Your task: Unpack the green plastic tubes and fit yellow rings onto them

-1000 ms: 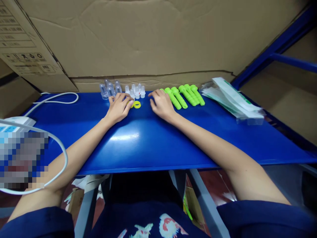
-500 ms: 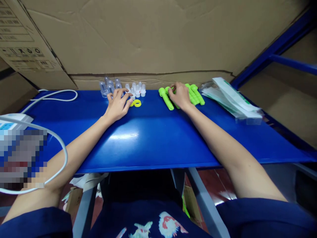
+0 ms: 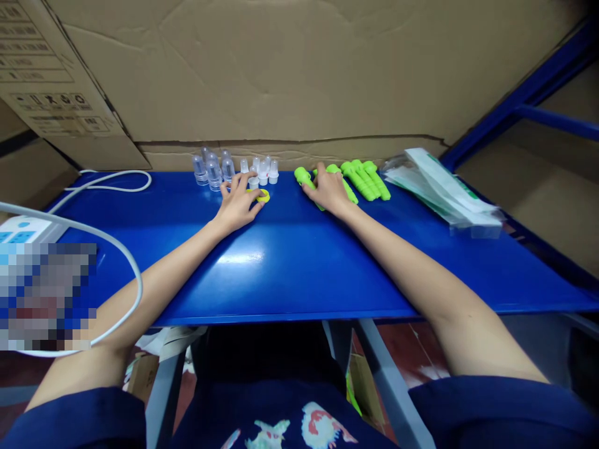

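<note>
My left hand (image 3: 239,202) is over the blue tabletop with its fingers apart, its thumb and fingertips around a yellow ring (image 3: 264,196) that they partly hide. Just behind it stand several small white-based caps with clear tips (image 3: 274,171). Several larger clear plastic caps (image 3: 214,173) stand upright beyond its knuckles. My right hand (image 3: 329,189) rests over bright green ribbed tubes, thumb and forefinger apart, the thumb against the leftmost green tube (image 3: 302,175). A green tube (image 3: 349,190) shows from under its right side. Its other fingers are partly hidden.
More green tubes (image 3: 365,181) lie side by side to the right, near clear plastic bags with printed card (image 3: 442,187). A white cable (image 3: 133,268) loops over my left forearm by a white power strip (image 3: 28,231). A cardboard wall (image 3: 281,81) rises behind the table (image 3: 299,268).
My right hand has shifted left along the green tubes, uncovering those on the right. My left hand has moved slightly right and nearer, over the yellow rings.
</note>
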`<state>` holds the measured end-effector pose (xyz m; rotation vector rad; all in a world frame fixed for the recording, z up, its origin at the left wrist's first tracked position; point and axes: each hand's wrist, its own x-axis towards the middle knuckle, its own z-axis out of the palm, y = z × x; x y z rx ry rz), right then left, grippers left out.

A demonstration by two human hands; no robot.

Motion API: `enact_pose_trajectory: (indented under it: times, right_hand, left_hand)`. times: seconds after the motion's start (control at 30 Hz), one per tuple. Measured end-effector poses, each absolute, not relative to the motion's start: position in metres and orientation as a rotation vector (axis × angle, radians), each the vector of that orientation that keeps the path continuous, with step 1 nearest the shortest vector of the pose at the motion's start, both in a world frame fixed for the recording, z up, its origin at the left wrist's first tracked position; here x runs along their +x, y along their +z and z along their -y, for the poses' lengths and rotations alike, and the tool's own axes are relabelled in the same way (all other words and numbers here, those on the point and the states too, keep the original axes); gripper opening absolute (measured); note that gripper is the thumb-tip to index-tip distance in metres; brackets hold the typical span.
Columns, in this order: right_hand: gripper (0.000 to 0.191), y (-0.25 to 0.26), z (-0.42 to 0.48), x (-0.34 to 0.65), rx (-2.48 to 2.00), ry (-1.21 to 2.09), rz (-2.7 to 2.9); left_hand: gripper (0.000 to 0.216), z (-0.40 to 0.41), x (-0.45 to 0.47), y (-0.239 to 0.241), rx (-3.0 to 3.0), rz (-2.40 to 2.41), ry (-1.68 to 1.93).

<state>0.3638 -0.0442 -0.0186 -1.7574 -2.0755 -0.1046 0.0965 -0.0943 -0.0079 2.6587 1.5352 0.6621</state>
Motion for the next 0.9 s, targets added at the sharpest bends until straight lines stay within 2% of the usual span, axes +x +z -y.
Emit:
enact_pose_trajectory:
  times: [0.3, 0.57, 0.7, 0.9]
  right_hand:
    - [0.071, -0.026, 0.054, 0.358, -1.383, -0.227, 1.898]
    - [0.065, -0.045, 0.044, 0.353, -1.079, -0.021, 2.03]
    - [0.06, -0.048, 0.04, 0.353, -1.042, 0.023, 2.058]
    - [0.057, -0.043, 0.042, 0.35, -0.988, 0.046, 2.088]
  left_hand:
    - [0.02, 0.092, 0.096, -0.009, 2.647, -1.528, 0.789]
    - [0.024, 0.082, 0.096, -0.002, 2.571, -1.468, 1.08]
    - [0.036, 0.071, 0.098, 0.001, 2.489, -1.253, 1.252]
    - [0.063, 0.052, 0.113, -0.005, 2.151, -1.197, 1.387]
